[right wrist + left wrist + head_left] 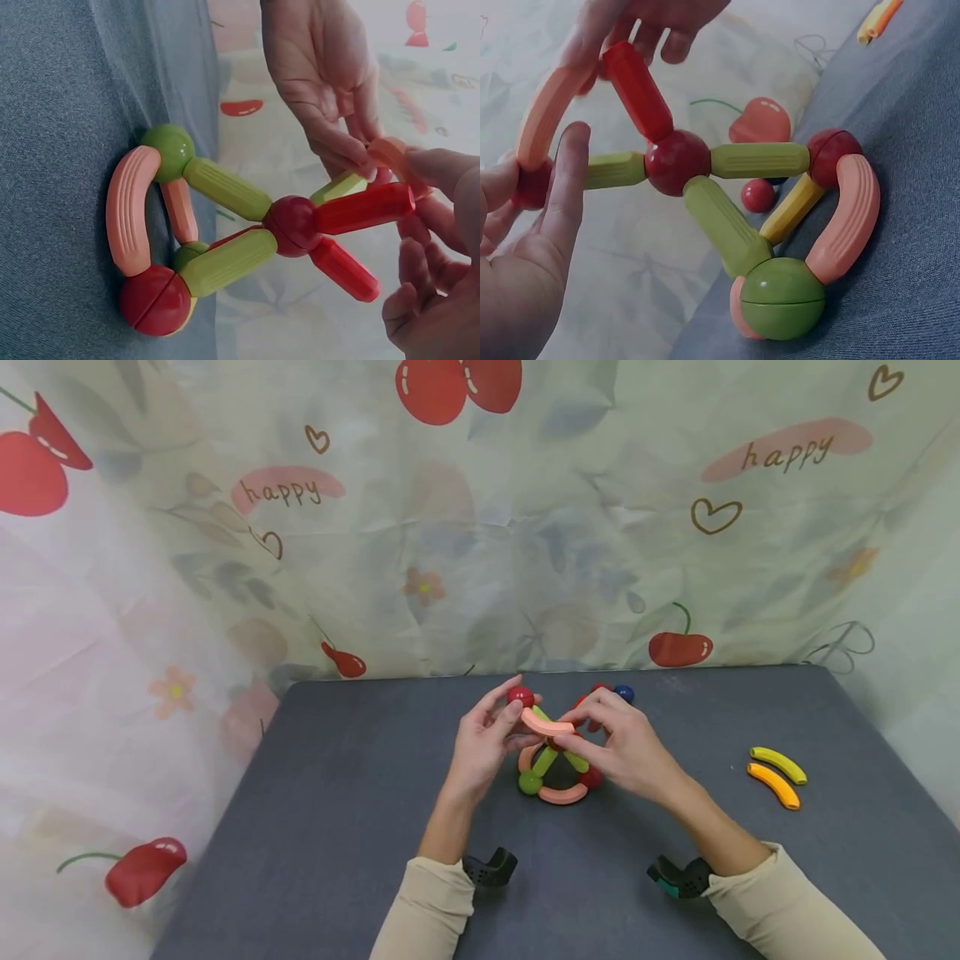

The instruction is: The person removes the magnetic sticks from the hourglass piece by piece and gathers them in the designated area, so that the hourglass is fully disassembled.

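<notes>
A frame of magnetic sticks and balls stands on the table. Its base has a green ball (530, 782), a red corner ball (835, 158) and curved pink sticks (564, 795). Light green sticks (229, 189) rise to a dark red hub ball (677, 163), from which red sticks (365, 208) also stick out. My left hand (480, 745) holds a red ball (521, 696) between thumb and fingers at the end of another green stick (615, 170). With thumb and fingertips, my right hand (626, 745) pinches one end of a curved pink stick (546, 724); its other end meets that ball.
On the right of the dark table (360, 827) lie a curved yellow stick (780, 764) and a curved orange stick (775, 787). A blue ball (624, 693) sits behind the right hand, beside a red one. A printed curtain (487, 568) hangs along the back edge.
</notes>
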The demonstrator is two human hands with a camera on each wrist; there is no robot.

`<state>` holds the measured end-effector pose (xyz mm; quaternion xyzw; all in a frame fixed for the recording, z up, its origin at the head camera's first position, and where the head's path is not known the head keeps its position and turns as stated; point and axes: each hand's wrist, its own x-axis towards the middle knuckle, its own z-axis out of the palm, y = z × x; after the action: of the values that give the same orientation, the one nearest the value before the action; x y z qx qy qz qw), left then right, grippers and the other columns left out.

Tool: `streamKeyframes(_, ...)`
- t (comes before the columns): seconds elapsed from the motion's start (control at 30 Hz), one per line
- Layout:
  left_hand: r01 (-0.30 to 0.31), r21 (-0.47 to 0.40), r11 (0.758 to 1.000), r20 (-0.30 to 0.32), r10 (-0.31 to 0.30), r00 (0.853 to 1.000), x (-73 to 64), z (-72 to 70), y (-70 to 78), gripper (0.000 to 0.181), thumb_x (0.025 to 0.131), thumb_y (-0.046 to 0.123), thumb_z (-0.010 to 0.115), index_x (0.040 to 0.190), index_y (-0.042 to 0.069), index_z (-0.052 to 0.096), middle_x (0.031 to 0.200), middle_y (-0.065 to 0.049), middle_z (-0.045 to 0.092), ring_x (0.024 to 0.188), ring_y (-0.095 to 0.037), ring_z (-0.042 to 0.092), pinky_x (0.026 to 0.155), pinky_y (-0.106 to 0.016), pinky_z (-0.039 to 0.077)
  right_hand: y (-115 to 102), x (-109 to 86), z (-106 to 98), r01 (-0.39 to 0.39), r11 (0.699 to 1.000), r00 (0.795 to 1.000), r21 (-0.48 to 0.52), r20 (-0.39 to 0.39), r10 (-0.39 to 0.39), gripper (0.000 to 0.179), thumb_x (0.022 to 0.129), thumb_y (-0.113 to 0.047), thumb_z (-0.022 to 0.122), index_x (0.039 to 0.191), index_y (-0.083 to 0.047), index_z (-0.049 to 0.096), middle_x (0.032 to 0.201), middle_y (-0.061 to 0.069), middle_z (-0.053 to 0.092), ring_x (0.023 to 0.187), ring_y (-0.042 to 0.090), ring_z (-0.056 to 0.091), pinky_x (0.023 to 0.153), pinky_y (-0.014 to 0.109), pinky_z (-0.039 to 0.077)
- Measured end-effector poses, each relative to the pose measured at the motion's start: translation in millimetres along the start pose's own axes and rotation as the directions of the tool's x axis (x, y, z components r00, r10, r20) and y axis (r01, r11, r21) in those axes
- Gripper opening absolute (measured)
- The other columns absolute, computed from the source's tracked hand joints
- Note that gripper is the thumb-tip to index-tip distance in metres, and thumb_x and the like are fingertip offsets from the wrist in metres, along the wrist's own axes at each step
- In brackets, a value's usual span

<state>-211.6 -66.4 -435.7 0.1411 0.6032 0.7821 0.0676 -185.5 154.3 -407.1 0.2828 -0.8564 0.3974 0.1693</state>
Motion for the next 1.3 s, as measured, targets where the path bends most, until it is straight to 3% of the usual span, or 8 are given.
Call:
streamKeyframes(0.23, -0.012, -0.015, 1.000, 0.001, 0.012, 1.000, 1.4, 3.4, -0.9, 0.044, 0.104, 0.028, 0.059, 0.147, 0.027, 0.053, 0.138, -0.023, 0.063, 0.096, -0.013, 0.074, 0.091, -0.035, 0.061, -4, -2.2, -6, 0.030, 0.995, 0.995, -0.095, -0.096, -0.039, 0.020, 0.080, -0.015, 0.088, 0.094, -0.016, 0.074, 0.094, -0.003, 0.061, 0.085, 0.010, 0.052, 0.074, 0.025, 0.048)
streamKeyframes(0.4, -0.005, -0.012, 1.000, -0.018, 0.005, 1.000, 2.0, 4.8, -1.6, 0.043, 0.102, 0.029, 0.061, 0.145, 0.027, 0.055, 0.137, -0.025, 0.063, 0.091, -0.013, 0.077, 0.089, -0.034, 0.061, 0, -11.2, -31, -0.048, 0.985, 0.988, -0.166, -0.152, 0.022, 0.023, 0.079, -0.015, 0.088, 0.099, -0.012, 0.076, 0.095, 0.001, 0.062, 0.084, 0.011, 0.052, 0.073, 0.018, 0.044)
streamKeyframes(0.57, -0.023, -0.009, 1.000, -0.026, 0.022, 0.999, 3.1, 4.6, -2.3, 0.045, 0.101, 0.026, 0.064, 0.144, 0.022, 0.054, 0.135, -0.025, 0.065, 0.088, -0.014, 0.076, 0.089, -0.033, 0.061, 28, -36.7, -58, -0.171, 0.955, 0.977, -0.241, -0.170, 0.132, 0.022, 0.082, -0.020, 0.086, 0.100, -0.012, 0.076, 0.094, 0.004, 0.061, 0.082, 0.014, 0.052, 0.071, 0.020, 0.042)
streamKeyframes(0.77, 0.007, -0.036, 0.999, -0.043, -0.009, 0.999, 1.5, 4.7, -2.4, 0.050, 0.100, 0.030, 0.066, 0.143, 0.011, 0.050, 0.134, -0.020, 0.067, 0.090, -0.015, 0.075, 0.091, -0.032, 0.061, 73, -93.4, -88, -0.296, 0.867, 0.955, -0.400, -0.108, 0.276, 0.019, 0.085, -0.021, 0.084, 0.096, -0.009, 0.076, 0.086, 0.005, 0.061, 0.076, 0.012, 0.049, 0.064, 0.026, 0.038)
streamKeyframes(0.9, 0.005, -0.060, 0.998, -0.053, -0.009, 0.999, -0.3, 4.0, -1.0, 0.052, 0.099, 0.028, 0.066, 0.144, 0.007, 0.049, 0.136, -0.022, 0.066, 0.090, -0.015, 0.075, 0.091, -0.030, 0.061, 93, -124.5, -102, -0.335, 0.831, 0.937, -0.444, -0.070, 0.341, 0.021, 0.086, -0.027, 0.083, 0.093, -0.009, 0.077, 0.077, -0.001, 0.056, 0.069, 0.006, 0.041, 0.059, 0.025, 0.033)
streamKeyframes(1.17, -0.001, -0.071, 0.997, -0.063, -0.004, 0.998, -1.2, 3.3, 1.0, 0.051, 0.099, 0.026, 0.068, 0.142, 0.007, 0.050, 0.137, -0.024, 0.065, 0.089, -0.014, 0.075, 0.089, -0.028, 0.061, 104, -140.0, -111, -0.415, 0.764, 0.866, -0.494, 0.042, 0.498, 0.034, 0.087, -0.028, 0.081, 0.102, 0.002, 0.074, 0.071, 0.000, 0.051, 0.070, 0.015, 0.045, 0.058, 0.027, 0.032)
streamKeyframes(1.23, 0.000, -0.068, 0.998, -0.059, -0.004, 0.998, -0.6, 4.0, 0.3, 0.053, 0.098, 0.026, 0.068, 0.143, 0.005, 0.049, 0.136, -0.023, 0.065, 0.089, -0.014, 0.075, 0.089, -0.028, 0.061, 97, -136.4, -107, -0.417, 0.755, 0.872, -0.506, 0.012, 0.489, 0.035, 0.090, -0.029, 0.078, 0.102, 0.003, 0.073, 0.074, 0.003, 0.056, 0.072, 0.019, 0.050, 0.059, 0.031, 0.040)
streamKeyframes(1.3, 0.000, -0.062, 0.998, -0.056, -0.003, 0.998, -0.4, 5.4, 0.2, 0.054, 0.098, 0.026, 0.069, 0.143, 0.005, 0.049, 0.135, -0.022, 0.066, 0.088, -0.013, 0.075, 0.088, -0.028, 0.061, 85, -129.6, -101, -0.397, 0.774, 0.899, -0.493, -0.039, 0.437, 0.032, 0.091, -0.029, 0.077, 0.100, 0.002, 0.074, 0.076, 0.004, 0.059, 0.073, 0.019, 0.053, 0.061, 0.033, 0.044)
